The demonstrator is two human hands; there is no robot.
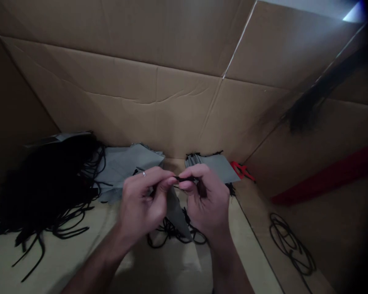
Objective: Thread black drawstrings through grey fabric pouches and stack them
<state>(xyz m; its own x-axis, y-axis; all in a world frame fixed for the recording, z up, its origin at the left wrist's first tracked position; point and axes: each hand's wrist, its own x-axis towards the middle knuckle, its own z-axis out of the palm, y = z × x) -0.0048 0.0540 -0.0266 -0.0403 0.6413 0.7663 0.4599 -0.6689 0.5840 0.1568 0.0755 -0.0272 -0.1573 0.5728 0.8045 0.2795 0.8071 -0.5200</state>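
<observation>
Both hands meet near the middle of the view, above the table. My left hand point(147, 200) pinches one end of a short stretch of black cord point(185, 179) between thumb and fingers. The other end is pinched by my right hand point(208, 196), close beside it. A grey fabric piece point(176, 214) hangs below the fingers, its pointed corner downward; how it joins the cord is hidden. Under it, loops of black cord point(159, 241) lie on the table.
A big heap of black cords point(49, 183) lies at left, beside stacked grey pieces point(122, 163). Another grey stack point(219, 165) and red-handled scissors point(243, 170) are at back right. Coiled black cord point(291, 245) and red fabric point(325, 175) lie farther right. Cardboard walls point(125, 81) enclose the table point(104, 261).
</observation>
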